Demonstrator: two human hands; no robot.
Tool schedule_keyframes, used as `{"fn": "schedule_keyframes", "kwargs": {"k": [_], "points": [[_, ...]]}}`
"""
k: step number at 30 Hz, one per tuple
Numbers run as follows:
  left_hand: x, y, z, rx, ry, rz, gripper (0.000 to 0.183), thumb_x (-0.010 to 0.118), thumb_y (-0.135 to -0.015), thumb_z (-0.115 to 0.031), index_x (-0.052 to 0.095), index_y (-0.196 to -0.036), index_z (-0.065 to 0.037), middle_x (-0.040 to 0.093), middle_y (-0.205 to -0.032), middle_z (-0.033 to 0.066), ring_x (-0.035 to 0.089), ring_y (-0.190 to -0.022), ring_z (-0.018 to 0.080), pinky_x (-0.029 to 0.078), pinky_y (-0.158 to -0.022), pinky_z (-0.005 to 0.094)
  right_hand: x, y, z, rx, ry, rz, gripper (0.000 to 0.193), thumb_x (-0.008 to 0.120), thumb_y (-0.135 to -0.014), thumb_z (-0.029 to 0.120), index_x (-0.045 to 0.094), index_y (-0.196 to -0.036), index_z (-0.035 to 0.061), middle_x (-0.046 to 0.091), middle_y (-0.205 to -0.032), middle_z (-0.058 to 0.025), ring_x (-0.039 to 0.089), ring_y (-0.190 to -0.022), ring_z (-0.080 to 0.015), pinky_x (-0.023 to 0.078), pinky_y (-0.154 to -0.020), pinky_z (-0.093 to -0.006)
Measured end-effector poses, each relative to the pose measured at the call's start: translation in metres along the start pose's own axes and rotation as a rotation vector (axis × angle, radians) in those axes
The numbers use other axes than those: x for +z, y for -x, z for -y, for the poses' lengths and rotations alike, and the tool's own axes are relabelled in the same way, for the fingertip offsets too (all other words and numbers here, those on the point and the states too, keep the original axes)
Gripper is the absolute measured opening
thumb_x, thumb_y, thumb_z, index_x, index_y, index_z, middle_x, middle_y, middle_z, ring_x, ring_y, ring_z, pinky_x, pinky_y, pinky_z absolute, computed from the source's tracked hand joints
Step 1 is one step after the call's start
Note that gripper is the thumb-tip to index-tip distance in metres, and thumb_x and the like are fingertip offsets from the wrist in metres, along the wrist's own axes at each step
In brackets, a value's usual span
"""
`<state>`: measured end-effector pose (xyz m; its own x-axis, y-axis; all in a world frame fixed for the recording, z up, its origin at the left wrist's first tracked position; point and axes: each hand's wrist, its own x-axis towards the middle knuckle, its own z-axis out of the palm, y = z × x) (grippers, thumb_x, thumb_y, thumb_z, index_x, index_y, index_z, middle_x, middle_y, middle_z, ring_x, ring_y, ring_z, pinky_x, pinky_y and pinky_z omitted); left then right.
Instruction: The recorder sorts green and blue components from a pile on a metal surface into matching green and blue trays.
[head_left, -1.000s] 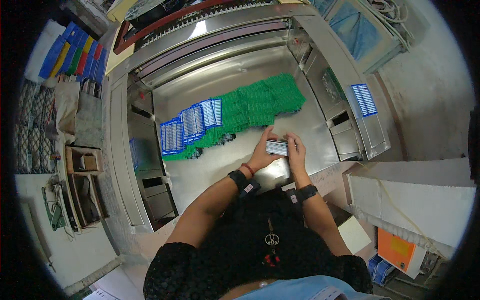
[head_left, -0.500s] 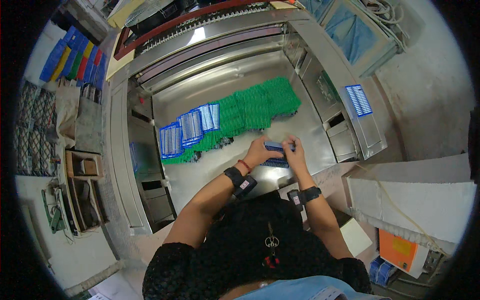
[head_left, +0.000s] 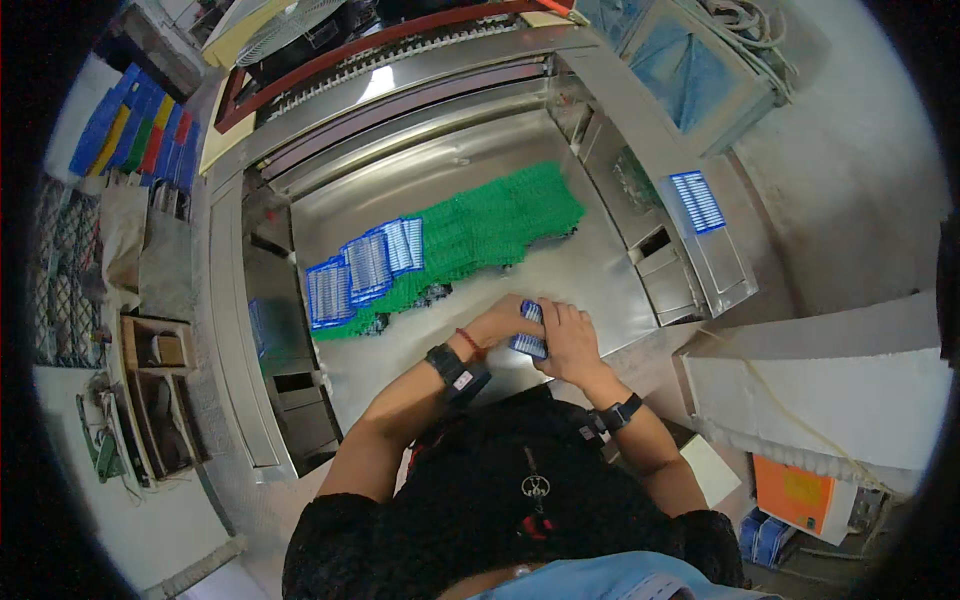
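This is a workshop, shown by the steel work bay [head_left: 595,272], piled green panels [head_left: 485,220] and caged fan [head_left: 280,34].

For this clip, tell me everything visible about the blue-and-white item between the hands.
The blue-and-white item looks flat-sided and compact, blue with pale stripes across its visible faces. Its material cannot be told for sure, nor whether it is one piece or a stack. The left hand grips it from the left and the right hand from the right, fingers covering much of it. It is held above the near part of the shiny metal tray.
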<state>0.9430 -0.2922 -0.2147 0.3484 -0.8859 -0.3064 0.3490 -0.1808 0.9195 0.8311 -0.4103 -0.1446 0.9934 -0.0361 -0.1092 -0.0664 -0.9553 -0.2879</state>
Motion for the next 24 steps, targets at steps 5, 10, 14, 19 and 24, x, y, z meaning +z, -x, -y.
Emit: {"fn": "schedule_keyframes", "kwargs": {"k": [5, 10, 14, 19, 24], "points": [[-0.017, 0.017, 0.005, 0.043, 0.376, -0.037, 0.049, 0.065, -0.083, -0.019, 0.044, -0.121, 0.003, 0.057, -0.108, 0.0144, 0.060, -0.093, 0.0214, 0.052, -0.079, 0.0320, -0.059, -0.004, -0.014, 0.210, 0.011, -0.127, 0.086, 0.077, -0.052, 0.023, 0.037, -0.124, -0.0019, 0.053, -0.110, -0.0194, 0.051, -0.102, -0.0350, 0.042, -0.088, -0.0434], [-0.031, 0.054, -0.015, 0.075, 0.419, -0.171, 0.039, 0.058, -0.087, -0.010, 0.045, -0.121, 0.002, 0.059, -0.106, 0.0172, 0.062, -0.093, 0.0243, 0.052, -0.080, 0.0332, -0.169, -0.026, -0.064, 0.352, 0.074, -0.495, 0.090, 0.077, -0.052, 0.029, 0.038, -0.125, -0.0060, 0.054, -0.113, -0.0229, 0.053, -0.104, -0.0372, 0.043, -0.089, -0.0409], [-0.037, 0.067, -0.007, 0.120, 0.377, -0.209, 0.034, 0.058, -0.086, -0.009, 0.048, -0.117, 0.000, 0.059, -0.107, 0.0162, 0.063, -0.090, 0.0233, 0.052, -0.078, 0.0332, -0.203, -0.055, -0.116, 0.531, 0.170, -0.510, 0.091, 0.077, -0.052, 0.035, 0.041, -0.123, -0.0071, 0.054, -0.115, -0.0247, 0.054, -0.105, -0.0353, 0.044, -0.088, -0.0398], [-0.047, 0.102, -0.001, 0.209, 0.326, -0.354, 0.030, 0.063, -0.084, -0.011, 0.053, -0.110, 0.000, 0.061, -0.102, 0.0120, 0.062, -0.086, 0.0189, 0.052, -0.075, 0.0304, -0.175, -0.087, -0.182, 0.523, 0.102, -0.371, 0.088, 0.079, -0.052, 0.033, 0.043, -0.121, -0.0079, 0.055, -0.114, -0.0241, 0.056, -0.104, -0.0347, 0.044, -0.088, -0.0399], [-0.070, 0.129, 0.019, 0.356, 0.348, -0.498, 0.026, 0.066, -0.082, -0.010, 0.056, -0.104, -0.002, 0.063, -0.094, 0.0078, 0.062, -0.080, 0.0149, 0.052, -0.070, 0.0276, -0.167, -0.069, -0.219, 0.452, -0.057, -0.403, 0.080, 0.080, -0.053, 0.030, 0.047, -0.116, -0.0072, 0.060, -0.106, -0.0211, 0.059, -0.096, -0.0312, 0.046, -0.084, -0.0380]]}}
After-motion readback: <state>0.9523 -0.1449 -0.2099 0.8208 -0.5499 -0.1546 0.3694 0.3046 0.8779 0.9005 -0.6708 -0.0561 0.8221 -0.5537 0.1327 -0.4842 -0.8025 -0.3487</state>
